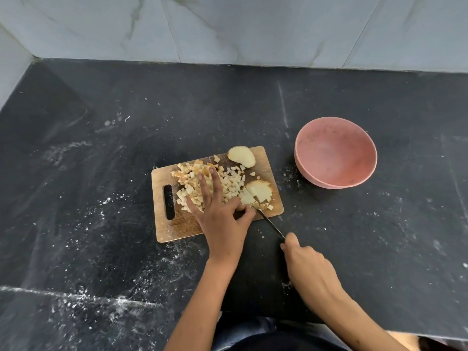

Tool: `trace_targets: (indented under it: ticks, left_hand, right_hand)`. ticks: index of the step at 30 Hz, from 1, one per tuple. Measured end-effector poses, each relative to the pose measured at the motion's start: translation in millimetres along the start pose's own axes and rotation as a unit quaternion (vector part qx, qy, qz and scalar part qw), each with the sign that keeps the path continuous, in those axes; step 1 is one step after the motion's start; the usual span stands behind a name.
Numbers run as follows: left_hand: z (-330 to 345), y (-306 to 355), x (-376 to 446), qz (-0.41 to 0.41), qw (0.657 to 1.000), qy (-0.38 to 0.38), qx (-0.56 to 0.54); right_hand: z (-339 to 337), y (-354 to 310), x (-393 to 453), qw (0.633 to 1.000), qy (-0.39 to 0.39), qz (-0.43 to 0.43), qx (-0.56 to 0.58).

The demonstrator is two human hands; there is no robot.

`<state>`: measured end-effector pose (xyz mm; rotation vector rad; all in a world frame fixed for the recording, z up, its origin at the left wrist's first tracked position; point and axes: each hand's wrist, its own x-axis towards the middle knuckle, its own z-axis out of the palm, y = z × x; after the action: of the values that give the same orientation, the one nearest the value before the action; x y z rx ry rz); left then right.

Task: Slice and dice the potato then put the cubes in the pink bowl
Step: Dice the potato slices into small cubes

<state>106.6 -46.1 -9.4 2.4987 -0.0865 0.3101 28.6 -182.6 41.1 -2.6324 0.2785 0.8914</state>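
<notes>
While the left hand (217, 219) lies spread flat over the potato cubes (202, 181) mid-frame on the cutting board (177, 226), the right hand (306, 264) grips the knife (269, 222) at the part-cut potato piece (258, 191); pink bowl (335, 153) sits right, apart; open counter (101, 173) left.

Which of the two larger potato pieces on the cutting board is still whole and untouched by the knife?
The potato half at the board's far edge; the near potato piece is already scored into strips at the knife tip.
</notes>
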Motion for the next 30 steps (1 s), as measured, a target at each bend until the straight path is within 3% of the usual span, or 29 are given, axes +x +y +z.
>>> trace_targets:
  ticks: [7, 21, 30]
  left_hand:
    - [-7, -6, -5, -0.007, 1.000, 0.001, -0.025]
    - [-1, -5, -7, -0.053, 0.997, 0.004, -0.049]
    - [2, -3, -7, -0.052, 0.998, 0.023, -0.035]
  right_hand:
    - [-18, -7, 4, 0.995, 0.056, -0.057, 0.061]
    - [-23, -33, 37, 0.997, -0.001, -0.039, -0.061]
    - [-14, -12, 25, 0.997, -0.025, -0.027, -0.068]
